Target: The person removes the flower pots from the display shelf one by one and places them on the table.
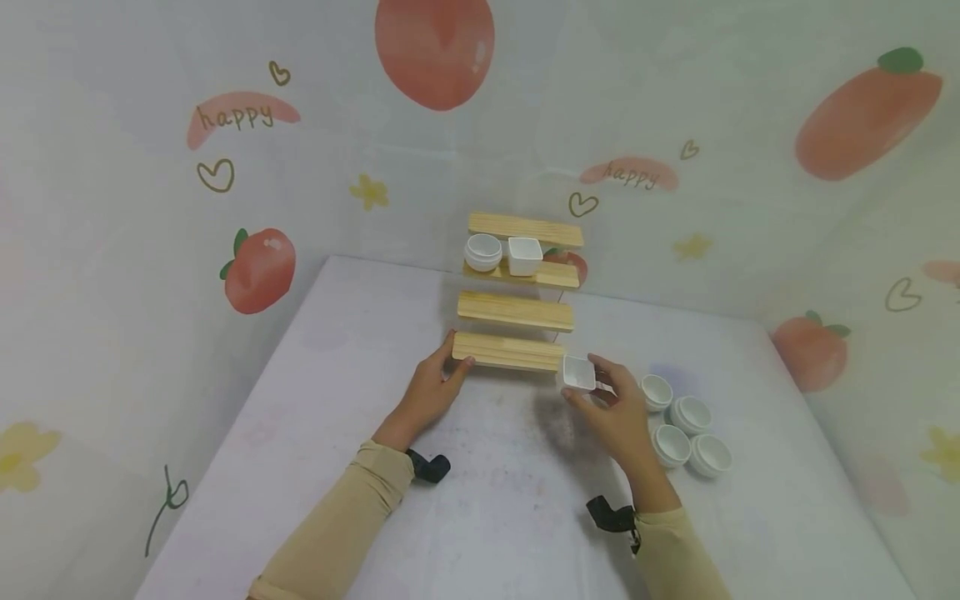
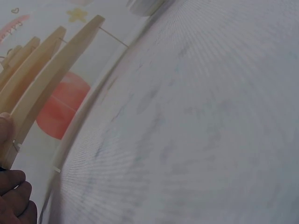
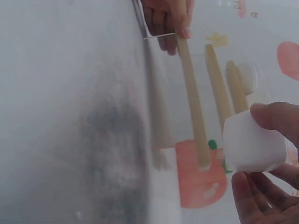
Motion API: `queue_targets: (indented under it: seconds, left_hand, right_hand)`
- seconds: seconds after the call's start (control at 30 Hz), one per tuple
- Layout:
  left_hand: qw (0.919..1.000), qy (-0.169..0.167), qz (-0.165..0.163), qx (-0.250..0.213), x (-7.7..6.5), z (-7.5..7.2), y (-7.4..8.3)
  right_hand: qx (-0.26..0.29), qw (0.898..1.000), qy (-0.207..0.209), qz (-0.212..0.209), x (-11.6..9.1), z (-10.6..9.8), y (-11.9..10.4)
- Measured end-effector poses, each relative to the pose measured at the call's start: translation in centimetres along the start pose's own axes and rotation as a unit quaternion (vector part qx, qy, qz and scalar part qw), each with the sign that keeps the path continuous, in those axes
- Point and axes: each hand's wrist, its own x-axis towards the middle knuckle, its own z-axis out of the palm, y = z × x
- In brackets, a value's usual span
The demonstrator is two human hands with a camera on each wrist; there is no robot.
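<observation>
A square white bowl point(image 1: 578, 374) is pinched between the thumb and fingers of my right hand point(image 1: 621, 415), just off the right end of a tiered wooden shelf point(image 1: 510, 352). In the right wrist view the bowl point(image 3: 252, 142) hangs above the table, its side overlapping the upper boards. My left hand point(image 1: 429, 390) grips the left end of the shelf's lowest board, thumb in front and fingers behind. Stacked round white bowls point(image 1: 483, 253) and another square white piece point(image 1: 524, 257) sit side by side on an upper board.
Several round white bowls point(image 1: 672, 446), some looking stacked, stand on the white-covered table point(image 1: 480, 517) to the right of my right hand. A printed cloth backdrop point(image 1: 322, 167) rises behind the shelf. Thin cords run beside the boards.
</observation>
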Motion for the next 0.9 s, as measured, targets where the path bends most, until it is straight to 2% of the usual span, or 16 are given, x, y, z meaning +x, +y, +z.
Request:
queue_targets:
  seconds: [0.27,0.47,0.7,0.9]
  left_hand:
    - [1.0000,0.002,0.004,0.004,0.0,0.1,0.0]
    - [1.0000,0.000,0.005,-0.004,-0.1,0.0,-0.2]
    - [1.0000,-0.001,-0.002,-0.003,-0.1,0.2,-0.3]
    - [1.0000,-0.004,-0.006,-0.006,0.0,0.1,-0.3]
  right_hand:
    - [-0.007,1.000,-0.018,-0.014,-1.6,-0.3,1.0]
    - [-0.018,0.998,-0.059,0.016,-2.4,-0.3,1.2]
    - [-0.022,0.997,-0.078,0.018,-2.5,-0.3,1.3]
    - [-0.060,0.995,-0.079,0.017,-2.4,-0.4,1.4]
